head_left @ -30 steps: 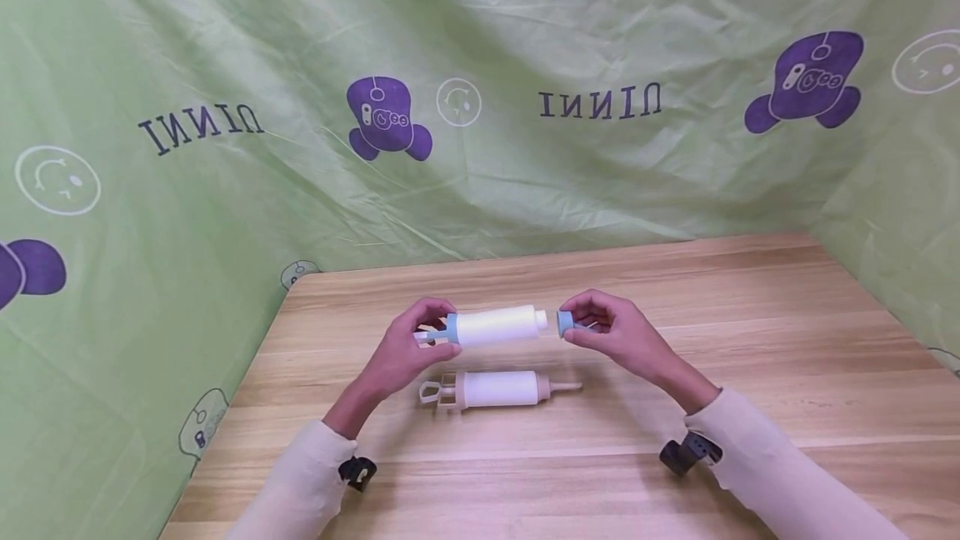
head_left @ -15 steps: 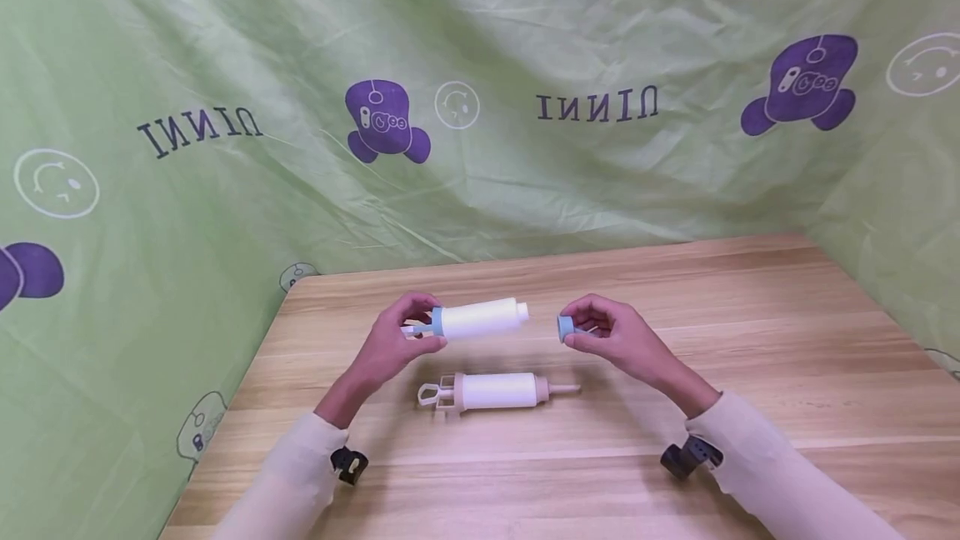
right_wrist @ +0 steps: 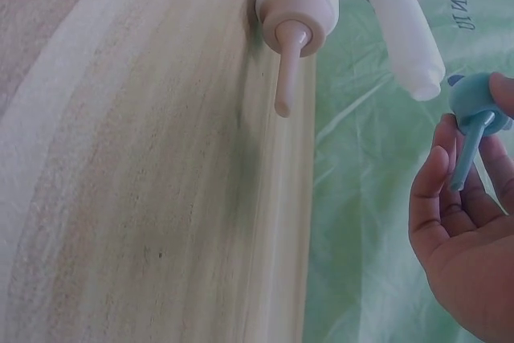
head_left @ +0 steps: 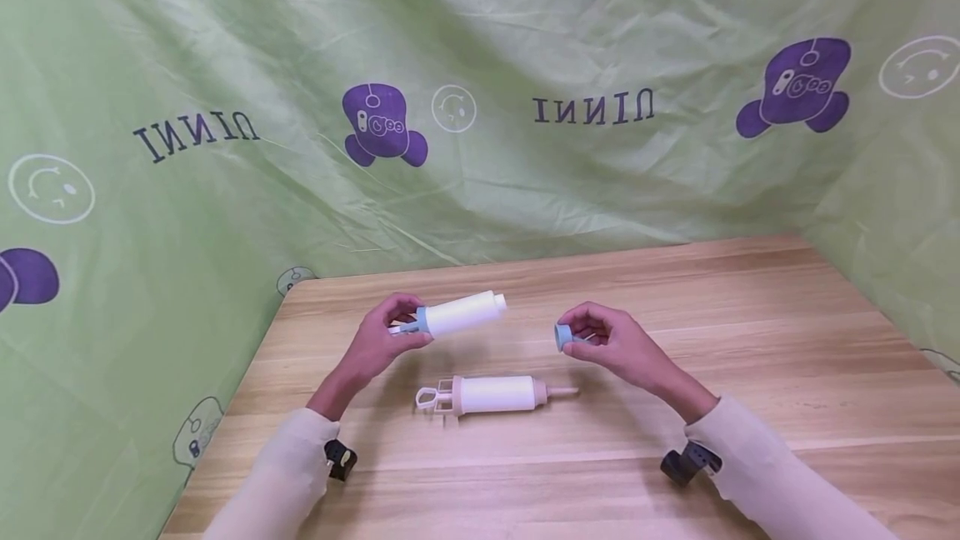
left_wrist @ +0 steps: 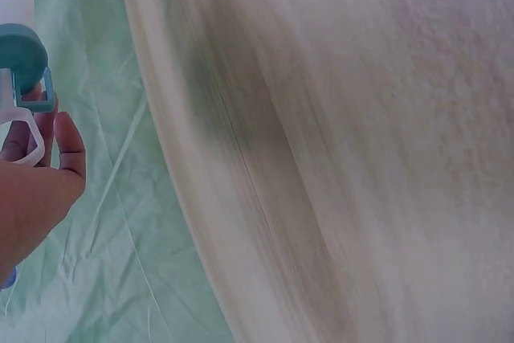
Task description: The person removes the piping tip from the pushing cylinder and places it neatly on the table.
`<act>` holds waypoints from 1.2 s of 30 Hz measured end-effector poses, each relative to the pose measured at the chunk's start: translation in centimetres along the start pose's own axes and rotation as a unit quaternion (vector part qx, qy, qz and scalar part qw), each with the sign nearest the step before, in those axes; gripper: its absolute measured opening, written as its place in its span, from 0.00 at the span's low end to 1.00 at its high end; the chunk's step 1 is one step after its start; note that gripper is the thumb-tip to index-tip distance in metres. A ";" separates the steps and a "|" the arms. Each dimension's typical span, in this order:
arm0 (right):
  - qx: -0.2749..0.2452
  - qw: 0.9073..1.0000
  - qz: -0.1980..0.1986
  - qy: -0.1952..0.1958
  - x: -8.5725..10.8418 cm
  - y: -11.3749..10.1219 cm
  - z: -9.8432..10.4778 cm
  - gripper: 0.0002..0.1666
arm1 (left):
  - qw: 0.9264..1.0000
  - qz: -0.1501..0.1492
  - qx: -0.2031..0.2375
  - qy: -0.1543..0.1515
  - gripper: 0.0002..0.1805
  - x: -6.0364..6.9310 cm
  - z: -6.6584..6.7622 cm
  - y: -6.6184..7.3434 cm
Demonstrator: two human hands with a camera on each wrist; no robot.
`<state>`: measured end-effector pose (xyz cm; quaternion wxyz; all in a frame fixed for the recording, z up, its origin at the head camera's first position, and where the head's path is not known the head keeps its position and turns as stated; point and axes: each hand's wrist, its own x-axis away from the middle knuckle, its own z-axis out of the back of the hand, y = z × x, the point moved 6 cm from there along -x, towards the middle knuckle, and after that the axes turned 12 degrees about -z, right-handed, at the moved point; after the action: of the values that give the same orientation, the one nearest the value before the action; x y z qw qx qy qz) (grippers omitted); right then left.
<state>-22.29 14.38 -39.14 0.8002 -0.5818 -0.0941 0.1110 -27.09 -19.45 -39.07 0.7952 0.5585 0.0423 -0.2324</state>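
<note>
White syringe barrel point(head_left: 461, 314) with blue collar point(head_left: 422, 321): shifted leftward over the past second, together with the left hand point(head_left: 373, 343) that holds it. Narrow tip point(head_left: 500, 302): formerly near the blue nozzle cap point(head_left: 562, 337), now well apart from it. Barrel slant: steeper, tip end raised further above collar end. Nozzle cap, in right hand point(head_left: 624, 340): slightly lower, open rim turned more into the head view.

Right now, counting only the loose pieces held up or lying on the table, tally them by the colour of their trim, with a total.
Blue: 2 (white tube with blue collar, held; blue nozzle cap, held)
Pink: 1 (pink-trimmed tube, lying on the table)
Total: 3
</note>
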 end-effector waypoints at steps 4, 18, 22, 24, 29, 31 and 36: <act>0.003 1.000 -0.003 0.001 0.1 0.1 0.0 0.20 | 1.000 -0.004 0.000 -0.004 0.26 -0.2 0.2 -0.7; 0.001 1.000 -0.005 -0.006 0.4 0.8 -0.3 0.20 | 0.999 -0.005 -0.029 -0.037 0.26 -1.0 1.0 -2.3; 0.003 1.000 -0.006 -0.006 0.6 0.9 -0.3 0.20 | 0.998 -0.009 -0.033 -0.046 0.26 -1.3 1.1 -2.7; 0.004 1.000 -0.007 -0.005 0.6 1.0 -0.2 0.20 | 0.998 -0.008 -0.037 -0.045 0.26 -1.3 1.1 -2.9; 0.004 1.000 -0.007 -0.005 0.6 0.9 -0.2 0.20 | 0.998 -0.010 -0.051 -0.039 0.26 -1.6 1.5 -3.7; 0.004 1.000 -0.007 -0.006 0.6 0.9 -0.2 0.19 | 0.998 -0.010 -0.051 -0.039 0.26 -1.7 1.6 -4.0; 0.008 1.000 -0.009 -0.006 0.6 0.9 -0.1 0.19 | 0.998 -0.012 -0.052 -0.040 0.27 -1.8 1.9 -4.3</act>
<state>-21.74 14.76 -40.04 0.8054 -0.5737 -0.1028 0.1081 -30.86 -21.72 -41.56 0.8214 0.5060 0.0287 -0.2616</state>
